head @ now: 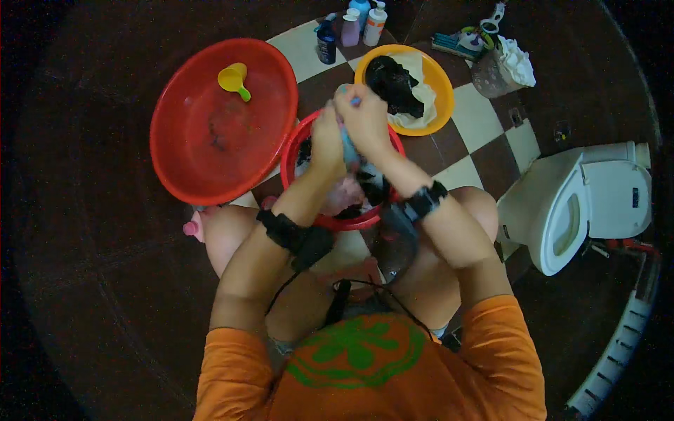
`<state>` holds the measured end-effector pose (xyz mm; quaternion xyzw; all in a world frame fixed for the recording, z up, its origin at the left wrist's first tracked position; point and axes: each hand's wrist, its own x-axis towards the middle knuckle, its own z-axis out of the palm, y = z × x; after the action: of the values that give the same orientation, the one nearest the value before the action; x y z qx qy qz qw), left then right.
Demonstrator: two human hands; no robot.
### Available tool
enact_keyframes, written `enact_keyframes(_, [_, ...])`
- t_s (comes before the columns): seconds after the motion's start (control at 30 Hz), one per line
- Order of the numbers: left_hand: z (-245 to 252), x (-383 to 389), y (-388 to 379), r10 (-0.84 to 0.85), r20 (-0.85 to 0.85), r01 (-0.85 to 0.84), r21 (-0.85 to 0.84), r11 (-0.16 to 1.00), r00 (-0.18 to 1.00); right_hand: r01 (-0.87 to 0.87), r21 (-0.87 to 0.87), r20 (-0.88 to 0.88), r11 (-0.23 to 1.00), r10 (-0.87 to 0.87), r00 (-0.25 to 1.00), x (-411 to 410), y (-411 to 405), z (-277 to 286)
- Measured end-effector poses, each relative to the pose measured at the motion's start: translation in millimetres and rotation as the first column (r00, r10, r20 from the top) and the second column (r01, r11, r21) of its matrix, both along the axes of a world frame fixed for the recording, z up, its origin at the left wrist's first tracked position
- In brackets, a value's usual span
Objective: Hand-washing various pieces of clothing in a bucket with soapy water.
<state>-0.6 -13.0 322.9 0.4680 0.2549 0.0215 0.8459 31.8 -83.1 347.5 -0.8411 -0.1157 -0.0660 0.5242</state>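
Observation:
My left hand [327, 137] and my right hand [363, 118] are close together above a small red basin [287, 166]. Both are closed on a wrung light-blue cloth [349, 150], which runs down between them; most of it is hidden by the fingers. Inside the basin lie a pink cloth [345, 196] and dark cloth [373, 190] among whitish suds. Just beyond my right hand, an orange-yellow basin [447, 100] holds a bunched black cloth [389, 84] on top of a cream cloth [425, 100].
At left stands a large red tub [179, 152] with a yellow scoop [233, 80] in it. Several pump bottles [350, 29] stand at the far side. A scrub brush [458, 46] and a clear container [487, 76] are far right. The toilet [558, 231] is at right; a pink bottle [195, 227] is beside my left knee.

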Motion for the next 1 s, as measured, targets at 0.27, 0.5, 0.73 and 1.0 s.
enact_keyframes(0.27, [-23.8, -7.0, -6.5, -0.095, 0.124, 0.064, 0.234, 0.970, 0.988, -0.040, -0.031, 0.112, 0.999, 0.043, 0.993, -13.0, 2.9, 2.1])
enact_keyframes(0.5, [-23.6, -1.1, 8.4, -0.173, 0.204, 0.136, 0.185, 0.973, 0.963, 0.059, -0.074, 0.133, 0.995, -0.049, 0.990, -25.0, 5.2, 1.4])
enact_keyframes(0.73, [28.6, -0.4, -7.6, -0.249, -0.120, 0.262, 0.106, 0.959, 0.961, 0.197, -0.016, 0.050, 0.980, -0.196, 0.979, 36.1, -29.0, -3.1])
enact_keyframes(1.0, [-7.5, -3.6, -2.9, -0.143, 0.049, 0.147, -0.092, 0.985, 0.988, 0.035, -0.064, 0.146, 0.997, -0.025, 0.989, -7.2, -5.3, 3.9])
